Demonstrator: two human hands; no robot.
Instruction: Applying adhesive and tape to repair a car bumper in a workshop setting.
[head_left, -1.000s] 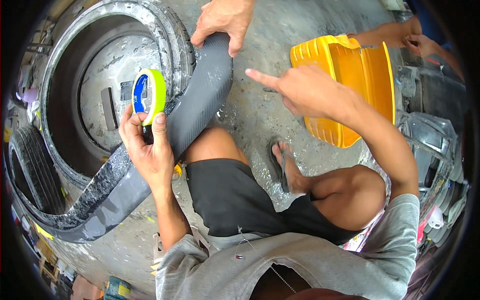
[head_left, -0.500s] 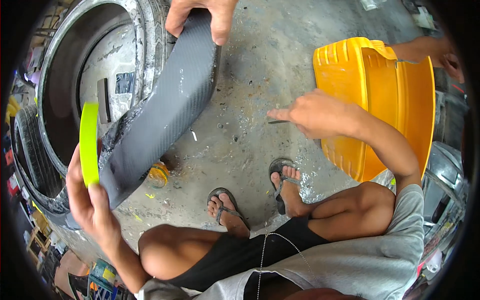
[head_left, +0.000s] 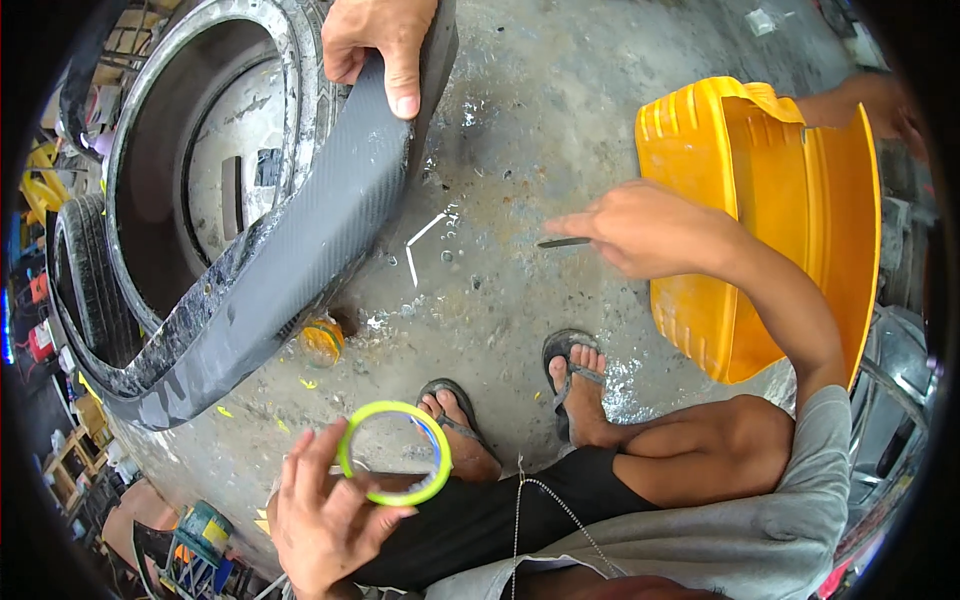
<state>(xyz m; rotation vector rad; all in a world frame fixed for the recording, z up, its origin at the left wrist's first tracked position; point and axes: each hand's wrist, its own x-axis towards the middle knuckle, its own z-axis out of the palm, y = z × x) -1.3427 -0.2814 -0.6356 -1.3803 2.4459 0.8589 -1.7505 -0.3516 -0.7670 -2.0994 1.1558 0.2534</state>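
In my left hand (head_left: 325,515), low by my lap, is a lime-green roll of tape (head_left: 445,462), its ring turned face-on, gripped at its left side. My right hand (head_left: 640,228) hovers over the floor, index finger stretched out, the others curled around a small dark flat blade-like piece (head_left: 563,242). A long, bent carbon-patterned panel (head_left: 310,225) leans across the tyre at the left; neither of my hands touches it. Another person's hand (head_left: 385,45) grips its upper end from the far side.
A large tyre (head_left: 130,190) lies at the left. Beyond my right forearm stands a yellow curved plastic part (head_left: 690,135), with another person's arm (head_left: 850,103) behind it. A small orange-lidded container (head_left: 322,342) and a bent white strip (head_left: 411,258) are on the concrete floor.
My left hand has left the panel's lower end and come down to my lap with the tape, which turned from edge-on to face-on. The panel has shifted slightly; my right hand barely moved.
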